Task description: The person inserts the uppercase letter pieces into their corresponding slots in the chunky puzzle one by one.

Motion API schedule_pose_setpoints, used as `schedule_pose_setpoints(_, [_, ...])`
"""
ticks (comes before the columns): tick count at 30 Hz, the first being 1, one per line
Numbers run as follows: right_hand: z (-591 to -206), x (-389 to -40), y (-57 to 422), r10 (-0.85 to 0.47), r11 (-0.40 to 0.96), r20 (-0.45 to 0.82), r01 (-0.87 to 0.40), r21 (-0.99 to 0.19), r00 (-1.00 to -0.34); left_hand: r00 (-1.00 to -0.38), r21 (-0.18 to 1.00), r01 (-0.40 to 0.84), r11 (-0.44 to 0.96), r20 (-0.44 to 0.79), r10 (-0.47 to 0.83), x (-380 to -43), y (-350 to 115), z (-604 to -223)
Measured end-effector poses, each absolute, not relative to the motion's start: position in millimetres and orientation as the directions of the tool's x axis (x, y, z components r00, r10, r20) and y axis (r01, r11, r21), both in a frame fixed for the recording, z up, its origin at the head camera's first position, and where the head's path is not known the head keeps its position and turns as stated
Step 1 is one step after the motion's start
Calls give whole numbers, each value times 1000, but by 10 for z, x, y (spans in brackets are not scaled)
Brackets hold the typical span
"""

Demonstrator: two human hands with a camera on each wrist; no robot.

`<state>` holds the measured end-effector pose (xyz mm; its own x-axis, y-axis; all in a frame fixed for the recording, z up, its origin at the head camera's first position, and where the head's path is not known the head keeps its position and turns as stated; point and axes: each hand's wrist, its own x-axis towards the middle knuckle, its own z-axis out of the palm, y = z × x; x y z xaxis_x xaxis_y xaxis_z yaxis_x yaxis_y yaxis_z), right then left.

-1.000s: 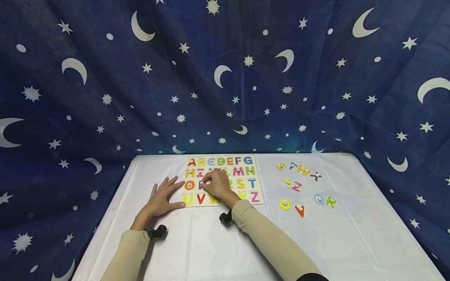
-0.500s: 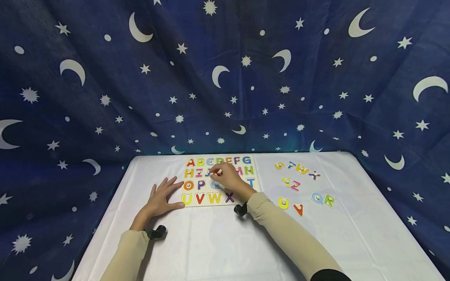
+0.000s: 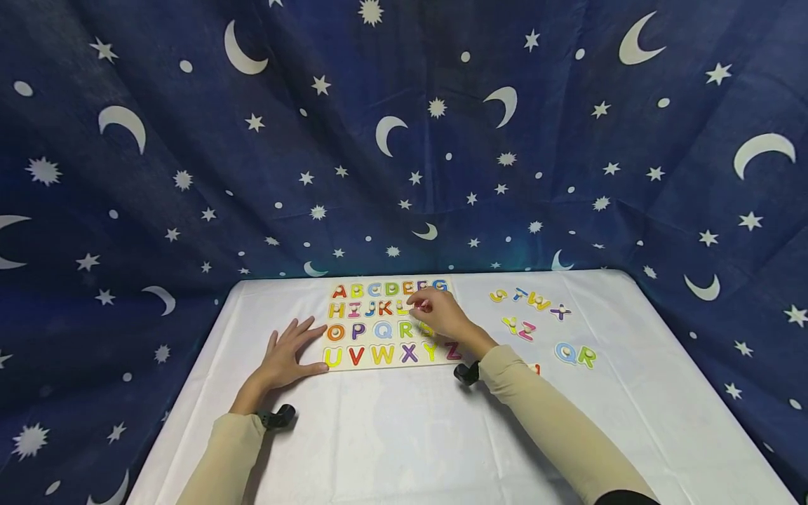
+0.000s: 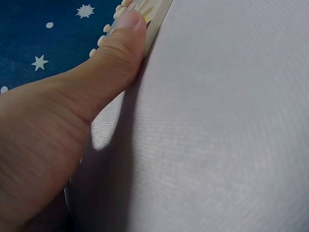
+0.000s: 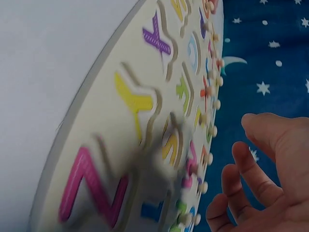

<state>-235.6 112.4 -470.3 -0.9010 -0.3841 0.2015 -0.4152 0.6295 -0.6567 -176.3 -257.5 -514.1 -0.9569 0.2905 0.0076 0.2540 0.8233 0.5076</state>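
Observation:
A wooden alphabet puzzle board (image 3: 369, 342) lies at the back of the table. Knobbed letters sit in its upper two rows, and the O (image 3: 335, 332) and P (image 3: 358, 330) pieces start the third row. My left hand (image 3: 284, 358) is spread flat at the board's left side, its thumb (image 4: 113, 53) touching the edge near the lower corner. Over the board's right part hovers my right hand (image 3: 447, 317), fingers loosely bent. Nothing lies between those fingers in the right wrist view, where printed recesses such as X (image 5: 157, 38), Y (image 5: 135, 101) and Z (image 5: 89, 181) show.
Loose knobbed letters lie right of the board: S (image 3: 499, 296), T (image 3: 520, 294), W (image 3: 539, 301), X (image 3: 560, 312), Y (image 3: 510, 324), Z (image 3: 527, 332), Q (image 3: 566, 353) and R (image 3: 587, 357). My right sleeve (image 3: 555, 421) covers most of a red letter. A star-patterned cloth (image 3: 353, 140) hangs behind.
My right hand has let go of the P piece in the third row and moved rightward across the board. The sleeve now hides the loose U. My left hand has stayed put.

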Motion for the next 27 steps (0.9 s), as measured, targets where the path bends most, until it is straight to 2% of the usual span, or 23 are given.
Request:
schedule_pose_setpoints(9, [-4672, -2261, 1594, -316, 635, 207, -368, -679, -926, -954, 515, 260, 817, 9, 299, -1759, -2568, -5137])
schedule_pose_setpoints(20, [-4719, -1986, 2624, -203, 668, 246, -317, -673, -948, -954, 518, 251, 817, -9, 299, -1767, -2562, -5144])
schedule_pose_setpoints(27, [-4769, -1706, 3246, -112, 754, 170, -195, -627, -979, -957, 510, 248, 824, -1, 289, -1771, -2573, -5161])
